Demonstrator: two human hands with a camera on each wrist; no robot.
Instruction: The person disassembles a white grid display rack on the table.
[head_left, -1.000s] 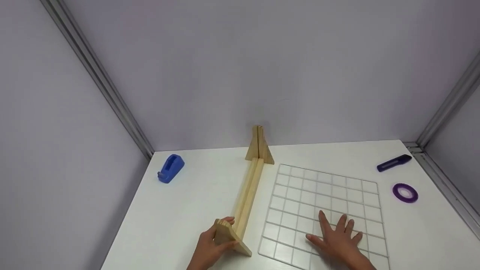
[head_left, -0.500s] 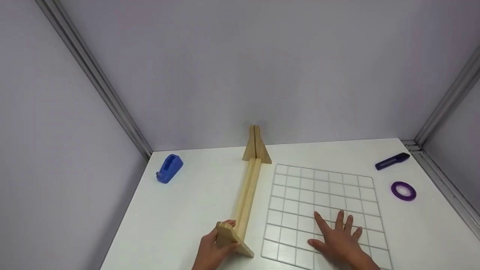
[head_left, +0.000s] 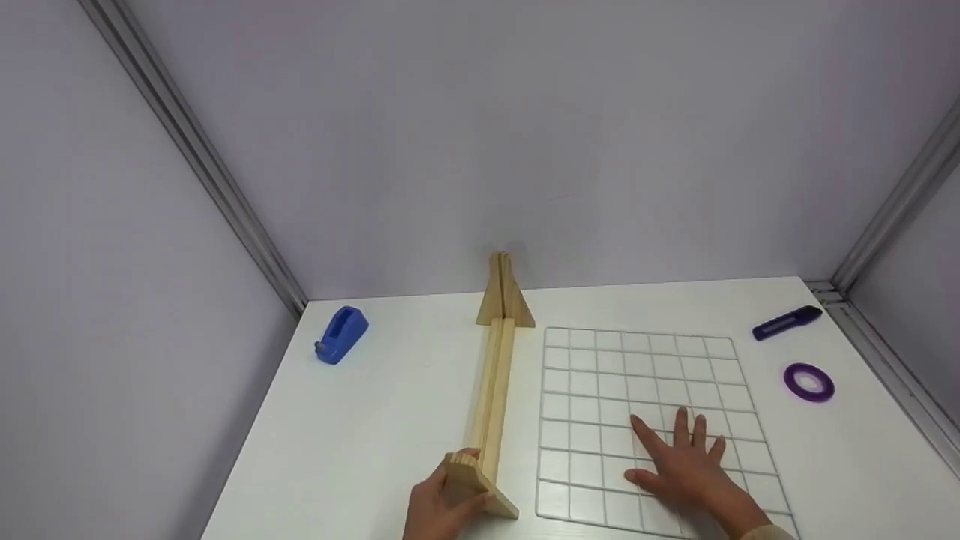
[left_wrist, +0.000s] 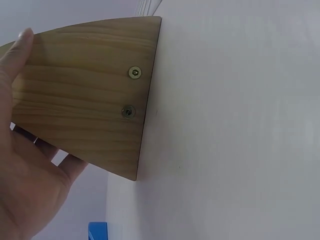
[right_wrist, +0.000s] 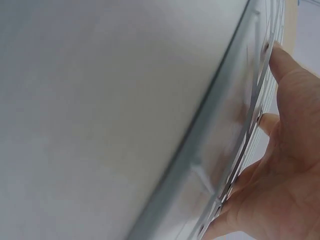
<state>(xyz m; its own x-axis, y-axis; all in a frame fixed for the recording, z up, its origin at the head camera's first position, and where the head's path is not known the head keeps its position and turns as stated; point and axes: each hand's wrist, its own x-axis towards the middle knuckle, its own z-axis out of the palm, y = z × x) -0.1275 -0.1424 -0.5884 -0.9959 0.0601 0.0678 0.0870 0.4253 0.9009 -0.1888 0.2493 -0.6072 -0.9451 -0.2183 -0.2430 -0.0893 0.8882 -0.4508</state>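
A wooden stand, two long rails (head_left: 495, 405) with a tapered upright at each end, runs from front to back on the table. My left hand (head_left: 442, 506) grips its near end board (left_wrist: 90, 80), thumb on the outer face and fingers behind. Two bolts (left_wrist: 135, 72) show in that board. The far upright (head_left: 505, 296) is slotted down its middle. To the right of the stand lies a white wire grid panel (head_left: 570, 420), flat on the table. My right hand (head_left: 686, 472) rests on the grid with fingers spread, the fingertips (right_wrist: 267, 122) against the wires.
A blue tape dispenser (head_left: 341, 335) stands at the back left of the white table (head_left: 360, 427). At the right lie a dark utility knife (head_left: 787, 322) and a purple tape roll (head_left: 809, 382). Grey walls (head_left: 525, 135) close off the back and both sides.
The grid has turned under my right hand, its left edge now more nearly parallel to the stand. The stand's near end, in my left hand, has shifted right; its far end sits slightly further left.
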